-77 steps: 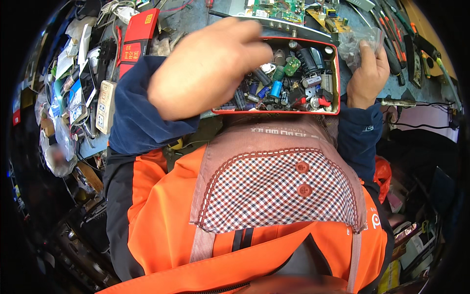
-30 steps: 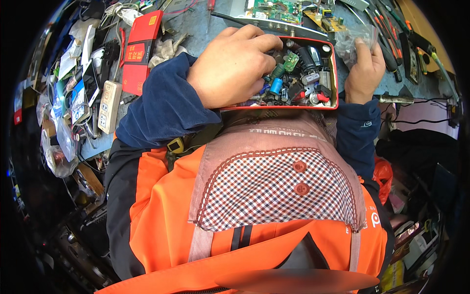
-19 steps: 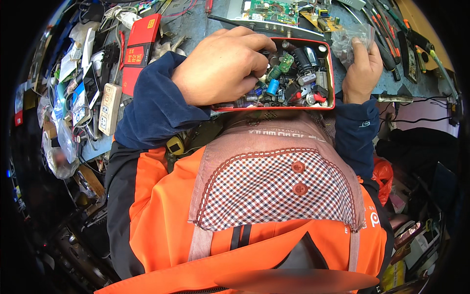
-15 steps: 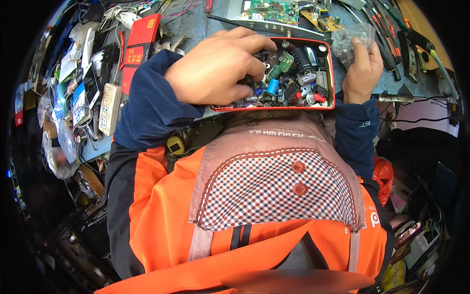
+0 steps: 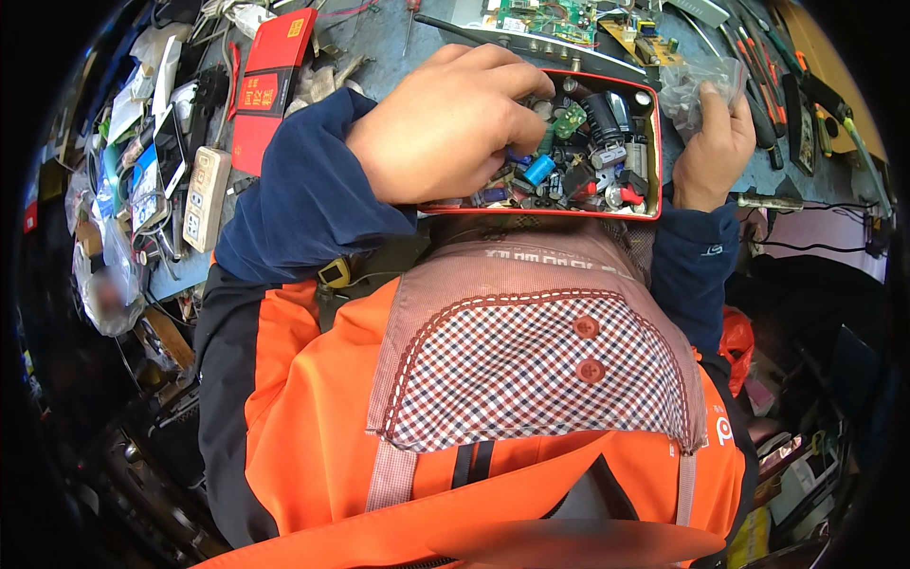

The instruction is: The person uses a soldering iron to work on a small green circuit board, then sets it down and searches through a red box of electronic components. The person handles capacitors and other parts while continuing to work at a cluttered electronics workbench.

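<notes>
A red-rimmed rectangular tin [image 5: 654,211] sits at the table's near edge, full of loose electronic parts. Among them are a blue cylindrical capacitor [image 5: 539,170], a small green coil-like part [image 5: 570,120] and large black capacitors [image 5: 601,119]. Over the tin's left side, my left hand [image 5: 450,128] reaches in with bent fingers held apart; the fingertips are partly hidden among the parts, and I see nothing held. My right hand [image 5: 717,142], just right of the tin, pinches a clear plastic bag [image 5: 684,93] between thumb and fingers. The bag's contents are hard to make out.
Behind the tin lies an open device with a green circuit board [image 5: 545,21], beside a yellowish board [image 5: 637,40]. Screwdrivers and pliers [image 5: 806,90] lie at the right. To the left are a red box [image 5: 270,90], a power strip [image 5: 206,199] and heaped cables.
My left thumb has drawn under the hand, and the fingers sit a little deeper among the parts. The green part has shifted. My right hand still grips the bag. The whole view has shifted slightly.
</notes>
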Tool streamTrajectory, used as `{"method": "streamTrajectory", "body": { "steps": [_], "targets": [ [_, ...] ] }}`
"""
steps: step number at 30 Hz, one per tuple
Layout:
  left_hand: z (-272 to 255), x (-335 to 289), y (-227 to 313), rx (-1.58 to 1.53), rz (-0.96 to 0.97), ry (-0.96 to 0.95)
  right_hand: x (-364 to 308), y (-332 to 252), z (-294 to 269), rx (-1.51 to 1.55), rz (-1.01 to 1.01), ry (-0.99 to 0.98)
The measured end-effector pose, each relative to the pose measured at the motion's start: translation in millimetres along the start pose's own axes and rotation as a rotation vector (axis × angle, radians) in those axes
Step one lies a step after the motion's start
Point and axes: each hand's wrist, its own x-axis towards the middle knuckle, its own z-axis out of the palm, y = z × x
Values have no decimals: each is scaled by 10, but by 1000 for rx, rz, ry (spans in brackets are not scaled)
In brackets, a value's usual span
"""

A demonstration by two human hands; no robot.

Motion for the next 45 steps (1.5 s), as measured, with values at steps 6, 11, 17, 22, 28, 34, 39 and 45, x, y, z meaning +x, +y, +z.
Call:
{"method": "streamTrajectory", "body": {
  "steps": [6,11,17,22,28,34,39,45],
  "targets": [
    [-47,-22,77,-27,25,-9,7,9,-12,-11,-4,-15],
    [-11,5,182,43,-41,-35,-11,-26,14,-2,5,-17],
    [65,17,201,89,-78,0,5,2,-3,6,-1,-18],
    [89,16,182,81,-73,26,8,18,-11,13,-3,-9],
    [35,3,96,17,-21,25,7,25,-4,31,-5,-19],
    [-107,-13,-43,-130,25,-56,2,13,4,37,6,-16],
    [-195,-34,-22,-18,109,-12,1,22,1,20,-2,-22],
    [-235,35,3,-129,197,-39,-7,-7,6,11,2,-15]
  ]
}}
